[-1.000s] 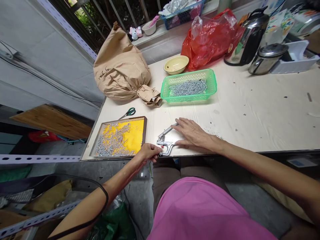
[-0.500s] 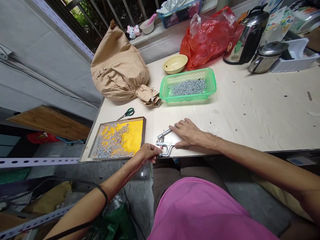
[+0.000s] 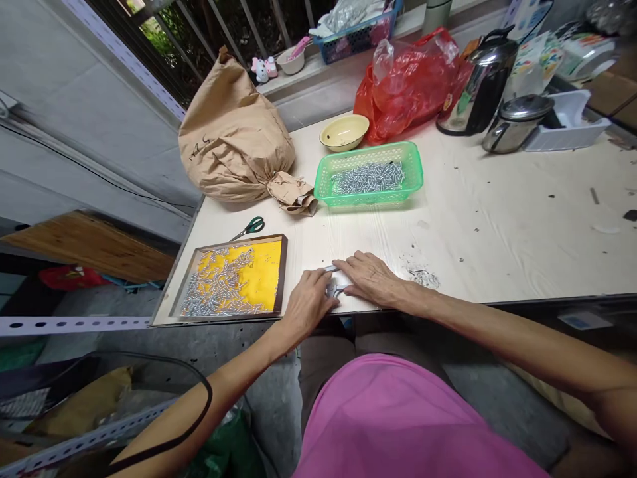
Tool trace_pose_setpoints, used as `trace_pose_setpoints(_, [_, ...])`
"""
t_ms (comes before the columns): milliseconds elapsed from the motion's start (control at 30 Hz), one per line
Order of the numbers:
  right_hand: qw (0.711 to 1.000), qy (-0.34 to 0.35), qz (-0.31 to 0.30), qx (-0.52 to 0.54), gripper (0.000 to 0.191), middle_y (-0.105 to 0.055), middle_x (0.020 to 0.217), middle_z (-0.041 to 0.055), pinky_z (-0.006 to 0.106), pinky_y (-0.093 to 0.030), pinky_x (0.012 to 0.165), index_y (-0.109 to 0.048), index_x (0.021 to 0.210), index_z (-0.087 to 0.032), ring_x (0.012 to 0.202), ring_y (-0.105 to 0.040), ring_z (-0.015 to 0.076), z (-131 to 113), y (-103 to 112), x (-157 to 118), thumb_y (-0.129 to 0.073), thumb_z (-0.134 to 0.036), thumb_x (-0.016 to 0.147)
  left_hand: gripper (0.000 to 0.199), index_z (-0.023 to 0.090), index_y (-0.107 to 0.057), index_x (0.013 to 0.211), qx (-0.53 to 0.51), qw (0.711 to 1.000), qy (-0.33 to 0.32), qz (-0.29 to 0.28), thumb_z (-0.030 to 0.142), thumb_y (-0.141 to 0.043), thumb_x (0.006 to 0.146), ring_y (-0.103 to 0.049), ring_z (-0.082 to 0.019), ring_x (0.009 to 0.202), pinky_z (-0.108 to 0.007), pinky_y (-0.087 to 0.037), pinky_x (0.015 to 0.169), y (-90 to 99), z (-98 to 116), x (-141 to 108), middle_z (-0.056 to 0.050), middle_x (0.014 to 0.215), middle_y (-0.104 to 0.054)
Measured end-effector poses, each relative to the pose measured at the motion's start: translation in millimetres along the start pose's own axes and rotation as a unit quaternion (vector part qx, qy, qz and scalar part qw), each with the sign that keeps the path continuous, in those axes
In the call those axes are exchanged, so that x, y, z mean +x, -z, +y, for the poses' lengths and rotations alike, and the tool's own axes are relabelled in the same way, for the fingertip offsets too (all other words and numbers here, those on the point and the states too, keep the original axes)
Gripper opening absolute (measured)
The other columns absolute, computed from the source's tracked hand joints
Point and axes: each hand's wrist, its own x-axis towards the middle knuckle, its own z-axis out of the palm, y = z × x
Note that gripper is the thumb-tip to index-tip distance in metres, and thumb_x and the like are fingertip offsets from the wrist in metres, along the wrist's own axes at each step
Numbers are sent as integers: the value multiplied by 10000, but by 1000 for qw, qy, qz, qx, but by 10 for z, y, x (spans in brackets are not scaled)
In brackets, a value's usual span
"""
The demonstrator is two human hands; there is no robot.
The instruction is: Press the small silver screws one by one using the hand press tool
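A pair of silver hand-press pliers [image 3: 339,289] lies at the table's front edge, mostly covered by my hands. My left hand [image 3: 309,299] is closed over its left end, fingers curled round the head. From the right, my right hand [image 3: 369,279] grips the handles, fingers on the upper one and thumb near the lower one. Whatever sits in the jaws is hidden under my left hand. Just left of that hand is a shallow tray [image 3: 281,272] with a yellow bottom, holding many small silver metal pins. A green plastic basket [image 3: 368,199] behind my hands holds more such pieces.
Green-handled scissors [image 3: 255,226] lie behind the tray. A brown paper sack [image 3: 239,139] stands at the back left. Further right are a cream bowl [image 3: 344,133], a red plastic bag [image 3: 403,86], a kettle [image 3: 478,83] and a steel pot [image 3: 517,126]. Dark debris [image 3: 423,275] lies near my right wrist.
My left hand has moved from pinching at the pliers' jaw to closing over their head. The handles look closer together. My right hand still holds them, and the view has shifted slightly.
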Motion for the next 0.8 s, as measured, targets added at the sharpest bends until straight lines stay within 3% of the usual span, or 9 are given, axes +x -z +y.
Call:
trace_pose_setpoints(100, [1000,4,0,11,660,-593,1090,123,372,-377,827,-323,1364,-112,1001,-476,261,51,45,-53,-635,-317,820,519,187,-435,1272,23,996,-74,-50,248,-632,796,-443,-277,1186,-449,-396,976,-23,-9,216,-125,1309,-479])
trace_pose_setpoints(200, [1000,-23,-3,-2,744,-574,1123,144,383,-396,833,-354,1346,-87,1014,-476,279,140,101,-133,-692,-391,756,541,140,-427,1275,46,991,-88,-93,265,-630,790,-477,-286,1118,-440,-405,950,5,-19,373,-143,1212,-522])
trace_pose_setpoints(367, [998,-43,-26,-42,502,-581,1019,140,379,-418,793,-561,1093,-92,950,-495,284,162,162,-222,-703,-404,726,592,135,-414,1298,68,985,-108,-114,340,-641,791,-481,-266,1032,-406,-424,888,65,57,510,-131,1149,-537])
trace_pose_setpoints(500, [997,-46,-33,-49,297,-585,991,134,355,-406,765,-588,1037,-99,935,-502,265,60,161,-249,-608,-312,831,393,174,-514,1201,59,978,-151,-132,332,-580,847,-485,-230,964,-353,-435,824,58,73,558,-87,1062,-562])
trace_pose_setpoints(633, [998,-54,-31,-17,134,-594,914,95,318,-372,705,-611,943,-136,874,-515,223,28,52,-279,-557,-239,877,277,181,-593,1080,46,980,-147,-123,358,-557,869,-495,-209,919,-325,-437,783,-26,32,533,-64,972,-584])
trace_pose_setpoints(800, [999,-46,-19,2,149,-589,838,58,299,-340,665,-615,847,-164,797,-508,184,38,-96,-278,-483,-183,911,190,196,-640,961,63,986,-113,-104,345,-573,866,-510,-200,896,-306,-448,742,-107,27,501,-42,900,-600])
